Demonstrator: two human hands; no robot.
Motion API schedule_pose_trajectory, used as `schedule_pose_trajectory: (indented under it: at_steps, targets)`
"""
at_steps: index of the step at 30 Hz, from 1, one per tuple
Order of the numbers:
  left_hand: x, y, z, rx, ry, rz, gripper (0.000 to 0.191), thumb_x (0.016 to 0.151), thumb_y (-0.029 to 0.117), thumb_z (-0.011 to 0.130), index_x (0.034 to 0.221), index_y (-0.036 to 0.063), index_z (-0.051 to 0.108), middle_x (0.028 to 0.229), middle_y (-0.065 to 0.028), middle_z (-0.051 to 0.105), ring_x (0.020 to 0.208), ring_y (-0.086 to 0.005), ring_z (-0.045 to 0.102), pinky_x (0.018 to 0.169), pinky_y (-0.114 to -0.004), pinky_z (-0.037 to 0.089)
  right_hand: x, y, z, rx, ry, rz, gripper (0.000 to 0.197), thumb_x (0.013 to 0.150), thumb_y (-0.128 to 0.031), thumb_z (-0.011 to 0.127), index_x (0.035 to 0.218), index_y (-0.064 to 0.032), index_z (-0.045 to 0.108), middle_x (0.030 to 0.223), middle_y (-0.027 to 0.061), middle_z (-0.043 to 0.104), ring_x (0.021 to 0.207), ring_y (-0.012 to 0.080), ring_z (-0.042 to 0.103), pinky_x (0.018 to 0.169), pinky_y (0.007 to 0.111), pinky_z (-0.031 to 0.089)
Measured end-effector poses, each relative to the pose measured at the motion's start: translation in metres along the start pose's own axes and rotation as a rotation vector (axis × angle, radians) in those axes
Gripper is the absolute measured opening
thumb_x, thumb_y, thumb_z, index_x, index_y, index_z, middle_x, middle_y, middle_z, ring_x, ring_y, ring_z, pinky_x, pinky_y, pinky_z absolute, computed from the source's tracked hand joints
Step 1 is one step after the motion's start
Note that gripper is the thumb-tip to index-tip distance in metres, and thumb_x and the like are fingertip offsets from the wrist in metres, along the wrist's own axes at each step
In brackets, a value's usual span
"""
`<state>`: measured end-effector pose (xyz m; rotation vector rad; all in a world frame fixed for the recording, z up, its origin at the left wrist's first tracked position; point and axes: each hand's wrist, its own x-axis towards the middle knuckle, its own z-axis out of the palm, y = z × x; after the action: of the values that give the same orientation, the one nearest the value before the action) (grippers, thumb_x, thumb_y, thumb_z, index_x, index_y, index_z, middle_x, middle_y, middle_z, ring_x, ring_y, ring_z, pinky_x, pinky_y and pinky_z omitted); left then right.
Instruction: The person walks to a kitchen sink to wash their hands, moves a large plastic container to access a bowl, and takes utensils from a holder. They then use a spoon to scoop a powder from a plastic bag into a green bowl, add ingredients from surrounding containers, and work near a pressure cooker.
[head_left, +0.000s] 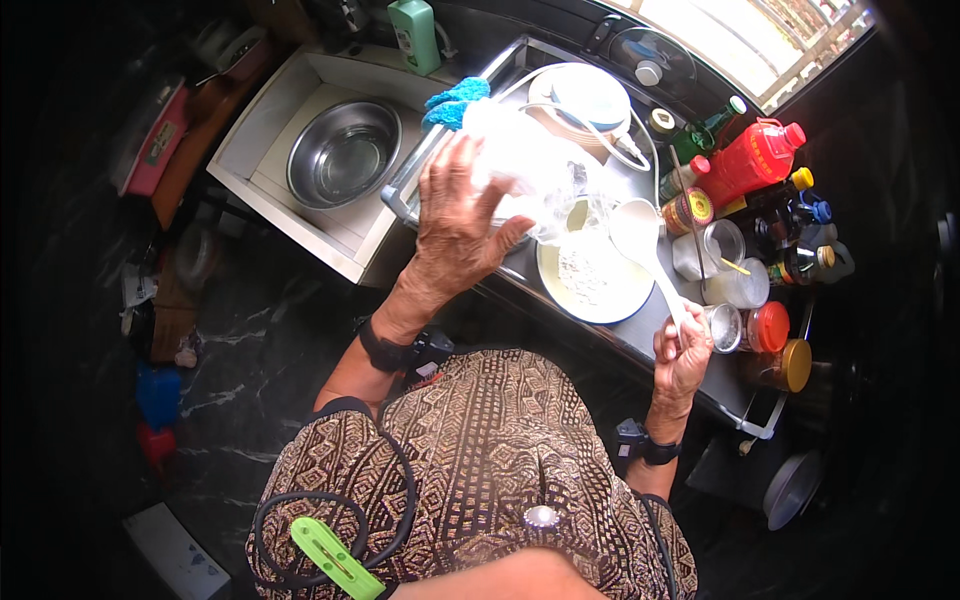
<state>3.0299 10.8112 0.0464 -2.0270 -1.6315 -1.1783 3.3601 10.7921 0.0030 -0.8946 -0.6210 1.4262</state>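
My left hand (459, 217) is spread against the near side of a white, overexposed plastic bag (525, 161); whether the fingers grip it cannot be told. The bag's crumpled clear plastic reaches over the rim of a pale bowl (598, 296) with white powder (583, 270) in it. In my right hand (684, 346) is the handle of a white spoon (637, 232), whose large head lies over the bowl's right side, close to the bag. The inside of the spoon is too bright to read.
A steel basin (345, 154) sits in the sink (259, 169) at left. Behind the bag are blue cloths (457, 101) and a corded round appliance (592, 97). Jars and bottles, among them a red jug (756, 159), line the right side of the metal counter (731, 394). A green bottle (414, 37) stands behind.
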Motion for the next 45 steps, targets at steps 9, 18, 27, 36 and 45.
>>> schedule_pose_trajectory:
  at_steps: [9,18,27,36,45]
  targets:
    - [0.007,-0.006,0.013,0.016,-0.149,0.038,0.061,0.083,0.039,0.067,0.123,-0.0038,0.05,0.131,-0.0284,0.043,0.121,-0.0421,0.043,0.101,-0.051,0.034,-0.004,-0.008,-0.02,-0.019,0.039,-0.082,0.017,0.089,-0.007,0.053,0.1,0.0052,0.058,0.062,0.0036,0.054,0.04,0.0062,0.04,0.035,0.019,0.031]
    - [-0.006,0.015,0.019,-0.184,-0.042,0.045,0.078,0.082,0.036,0.071,0.138,0.0021,0.031,0.141,-0.0246,0.032,0.127,-0.04,0.037,0.105,-0.048,0.032,-0.032,0.022,-0.091,0.117,0.349,-0.114,0.017,0.088,-0.007,0.05,0.098,0.004,0.058,0.062,0.0038,0.051,0.038,0.0077,0.037,0.035,0.021,0.031]
    - [-0.005,0.029,0.016,-0.157,-0.092,0.055,0.08,0.077,0.032,0.075,0.138,0.0021,0.032,0.139,-0.0224,0.036,0.127,-0.0381,0.038,0.106,-0.048,0.031,-0.039,0.021,-0.109,0.119,0.313,-0.151,0.017,0.087,-0.008,0.051,0.098,0.0019,0.058,0.063,0.0033,0.052,0.04,0.0076,0.036,0.037,0.021,0.032]
    - [-0.013,0.016,0.023,0.099,-0.368,0.115,0.069,0.07,0.022,0.078,0.129,0.0061,0.047,0.132,-0.0175,0.046,0.125,-0.0344,0.041,0.106,-0.054,0.027,-0.043,0.003,-0.122,0.133,0.316,-0.197,0.016,0.086,-0.008,0.052,0.094,0.0029,0.06,0.06,0.0049,0.052,0.039,0.0077,0.037,0.036,0.021,0.032]
    - [-0.01,0.013,0.025,0.073,-0.352,0.1,0.049,0.075,0.007,0.071,0.121,0.006,0.054,0.122,-0.0151,0.055,0.118,-0.0345,0.048,0.105,-0.051,0.032,-0.026,-0.034,-0.14,0.18,0.278,-0.353,0.019,0.085,-0.011,0.054,0.098,0.0015,0.06,0.062,0.0051,0.051,0.041,0.0086,0.037,0.037,0.021,0.032]
